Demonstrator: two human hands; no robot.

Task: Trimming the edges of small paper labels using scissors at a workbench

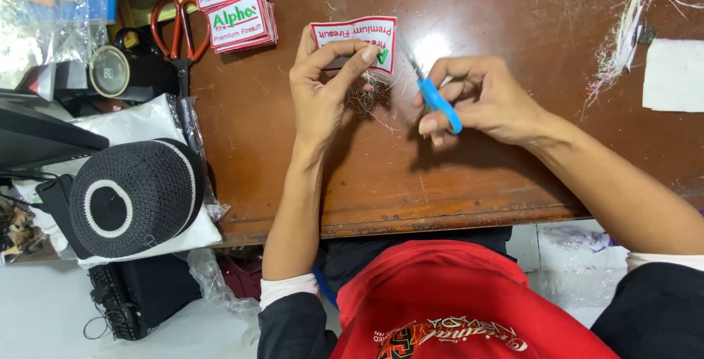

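Note:
My left hand [323, 88] pinches a white embroidered patch [350, 35] with a red border, holding it up over the brown wooden table [469, 176]. Loose thread ends hang from the patch's lower edge. My right hand [480, 99] grips small blue-handled thread snips [438, 101], whose thin metal blades point up toward the patch's right edge. Both hands work close together near the table's middle.
Two stacks of similar patches [235, 7] lie at the back left beside red-handled scissors [178, 33]. A black and white knitted cap [132, 194] rests on a white bundle at the left. Thread scraps [623, 36] and a white cloth piece [675, 73] lie at the right.

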